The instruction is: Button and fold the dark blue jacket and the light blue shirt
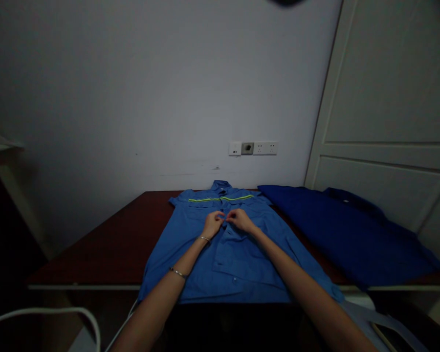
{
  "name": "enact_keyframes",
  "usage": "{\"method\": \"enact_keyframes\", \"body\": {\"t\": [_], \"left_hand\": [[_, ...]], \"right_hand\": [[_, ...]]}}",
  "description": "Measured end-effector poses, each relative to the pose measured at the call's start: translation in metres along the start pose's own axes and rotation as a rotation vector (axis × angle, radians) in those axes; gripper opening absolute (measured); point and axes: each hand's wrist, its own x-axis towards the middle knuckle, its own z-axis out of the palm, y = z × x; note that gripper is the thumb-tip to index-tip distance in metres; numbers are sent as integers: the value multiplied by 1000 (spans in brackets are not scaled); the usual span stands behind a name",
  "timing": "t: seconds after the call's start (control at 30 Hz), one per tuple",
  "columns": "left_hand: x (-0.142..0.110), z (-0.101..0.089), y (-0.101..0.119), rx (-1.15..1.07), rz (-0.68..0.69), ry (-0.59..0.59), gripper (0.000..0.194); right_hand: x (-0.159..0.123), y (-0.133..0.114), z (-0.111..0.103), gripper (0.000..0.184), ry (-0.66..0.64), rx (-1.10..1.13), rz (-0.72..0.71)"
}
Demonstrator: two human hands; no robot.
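A blue work shirt with a yellow-green stripe across the chest lies front side up, its collar toward the wall and its hem over the near edge. Both hands meet at the front opening, a little below the stripe. My left hand is closed in a pinch on one edge of the shirt front. Just to its right, my right hand pinches the other edge. The fingertips nearly touch, and whatever small part lies between them is too small to make out. Below the hands the front edges hang loose, with a button near the hem.
The shirt lies on a dark red table. To the right, a darker blue garment is spread out. Wall sockets sit behind the table, a pale panelled door at right. A white cable curves at lower left.
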Motion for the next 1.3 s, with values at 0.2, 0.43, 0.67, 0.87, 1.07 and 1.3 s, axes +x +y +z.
{"method": "enact_keyframes", "body": {"t": [0.2,0.43,0.67,0.87,1.07,1.3], "left_hand": [[-1,0,1,243,95,-44,25],[3,0,0,419,192,-33,14],[4,-1,-2,444,249,-42,13],[3,-1,-3,415,271,-6,13],[-1,-2,3,326,163,-9,18],[-2,-31,18,124,94,0,19]], "right_hand": [[7,6,-3,14,-27,40,44],[12,8,-3,10,-61,47,77],[14,8,-7,10,-65,90,159],[15,0,-7,11,-77,114,308],[13,-13,-19,16,-75,43,406],[-34,-61,-36,24,-59,-216,171]]}}
